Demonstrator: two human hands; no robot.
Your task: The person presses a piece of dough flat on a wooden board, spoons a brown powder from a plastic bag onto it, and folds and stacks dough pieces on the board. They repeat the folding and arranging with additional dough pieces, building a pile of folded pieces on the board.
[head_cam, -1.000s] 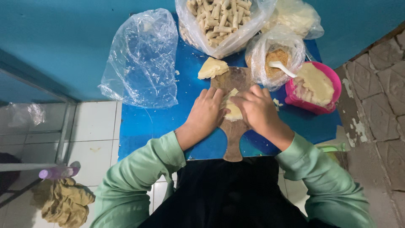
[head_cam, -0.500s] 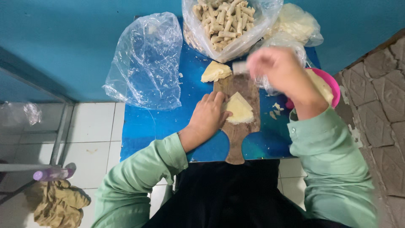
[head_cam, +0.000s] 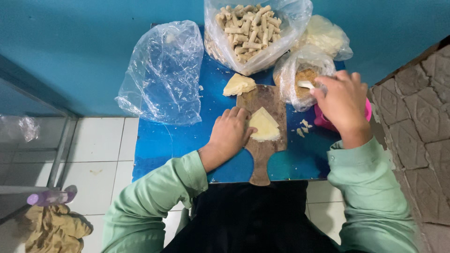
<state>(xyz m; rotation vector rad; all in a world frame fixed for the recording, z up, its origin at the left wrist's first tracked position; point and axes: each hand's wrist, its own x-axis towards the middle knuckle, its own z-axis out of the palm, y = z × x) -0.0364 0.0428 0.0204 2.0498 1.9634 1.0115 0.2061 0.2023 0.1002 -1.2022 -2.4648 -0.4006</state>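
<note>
Dough sheet (head_cam: 265, 125) on wooden board (head_cam: 262, 140), left hand (head_cam: 230, 132) flat touching its edge; right hand (head_cam: 344, 100) pinching white spoon (head_cam: 305, 85)

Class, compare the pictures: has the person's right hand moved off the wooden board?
Yes. The right hand has gone from the wooden board up and right, to the spoon in the small bag.

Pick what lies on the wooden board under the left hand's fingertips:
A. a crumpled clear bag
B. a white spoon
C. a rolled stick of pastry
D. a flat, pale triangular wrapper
D: the left hand rests its fingertips on a flat, pale triangular wrapper lying on the wooden board; the rolled sticks sit in a bag farther back.
</note>
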